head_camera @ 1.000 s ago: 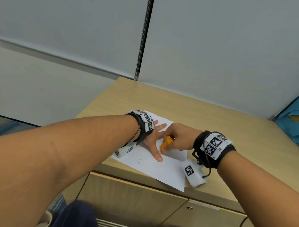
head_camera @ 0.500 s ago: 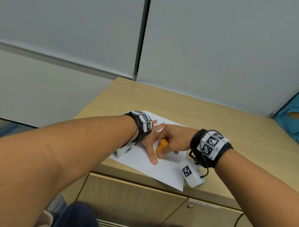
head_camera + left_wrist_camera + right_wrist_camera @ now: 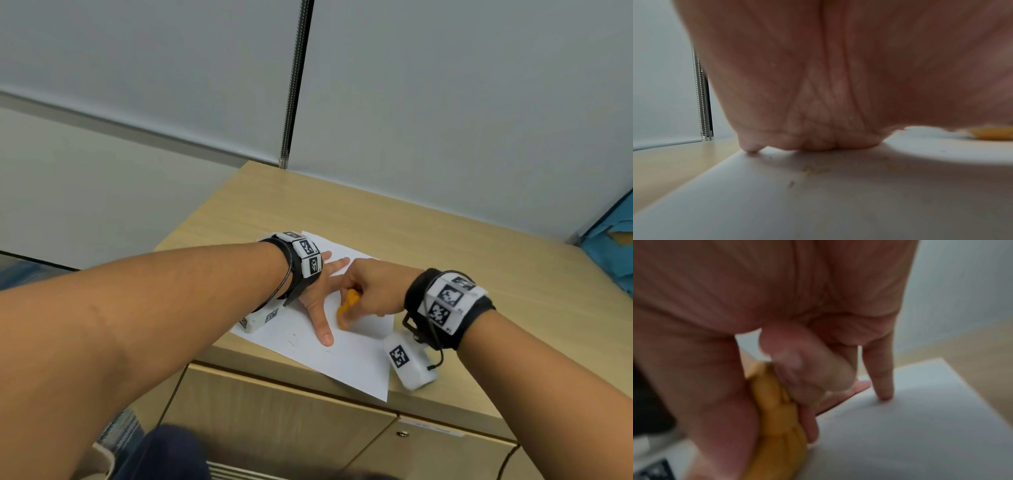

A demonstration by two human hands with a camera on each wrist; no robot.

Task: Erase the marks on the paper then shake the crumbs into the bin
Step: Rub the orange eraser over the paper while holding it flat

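The paper (image 3: 346,356) lies at the near edge of the wooden desk (image 3: 445,240), one corner jutting past the edge. The left hand (image 3: 317,294) presses flat on it, fingers spread and straight. Just beside it, the right hand (image 3: 373,287) has its grip curled round an orange eraser (image 3: 346,308), whose lower end touches the sheet. Small yellowish crumbs (image 3: 813,169) lie scattered on the paper near the left palm.

left hand (image 3: 317,291) flat, right hand (image 3: 373,287) curled
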